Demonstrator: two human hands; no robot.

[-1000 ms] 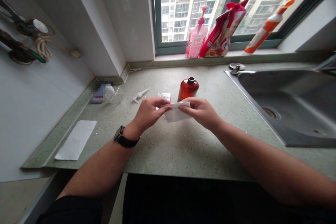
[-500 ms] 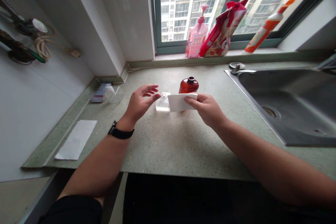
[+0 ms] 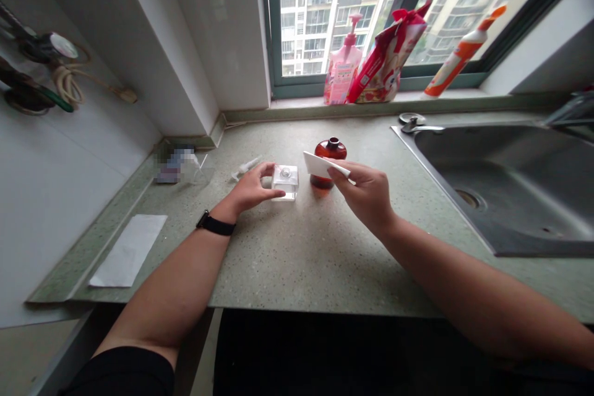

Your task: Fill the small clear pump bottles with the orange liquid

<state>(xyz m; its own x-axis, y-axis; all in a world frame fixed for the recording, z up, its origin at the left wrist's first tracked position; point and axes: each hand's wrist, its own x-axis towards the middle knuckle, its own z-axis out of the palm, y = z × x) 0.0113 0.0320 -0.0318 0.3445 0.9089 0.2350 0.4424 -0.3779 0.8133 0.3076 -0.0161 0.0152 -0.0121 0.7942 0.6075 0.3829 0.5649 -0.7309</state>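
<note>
My left hand (image 3: 254, 189) has its thumb and fingers around the sides of a clear square glass bottle (image 3: 285, 180), which stands upright on the counter with its round neck uncapped. In my right hand (image 3: 366, 192) a folded white paper towel (image 3: 320, 165) is pinched between thumb and fingers. Just behind that paper stands an open amber bottle (image 3: 331, 148), its lower part partly covered by the paper and my fingers. A translucent plastic piece (image 3: 245, 167), perhaps a pump top, lies behind my left hand; its kind is hard to make out.
A flat white paper sheet (image 3: 130, 250) lies at the left of the counter (image 3: 297, 260). A steel sink (image 3: 492, 210) is on the right. On the windowsill are a pink pump bottle (image 3: 342, 71), a red bag (image 3: 390, 59) and an orange-white bottle (image 3: 459, 59).
My left hand has moved forward onto the clear bottle and closed around it. The right hand has tilted the folded paper and shifted slightly right, uncovering more of the amber bottle.
</note>
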